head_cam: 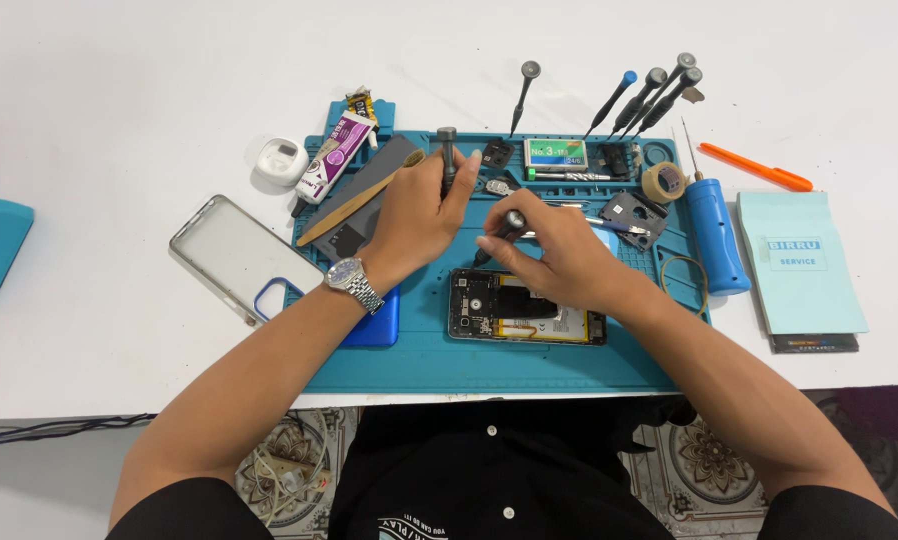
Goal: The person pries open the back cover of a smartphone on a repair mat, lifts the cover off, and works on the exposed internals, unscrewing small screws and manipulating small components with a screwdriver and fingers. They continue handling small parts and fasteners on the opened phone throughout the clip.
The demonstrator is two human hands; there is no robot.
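- Nearest you, an opened phone lies flat on the blue work mat, its back cover off and its inner parts showing.
- Your right hand hovers just above the phone's upper edge; its grip is closed on a small dark screwdriver whose tip points down toward the phone's top left corner.
- Your left hand, with a metal wristwatch at the wrist, rests on the mat left of the phone; its fingers are pinched round a grey-capped screwdriver that stands upright.
- Beneath your left wrist, a blue phone cover peeps out; a clear phone case lies on the white table just left of the mat.
- Farther out, a glue tube lies tilted at the mat's far left corner.
- At the far right, several precision screwdrivers fan out beside a blue-handled tool and an orange pry tool.
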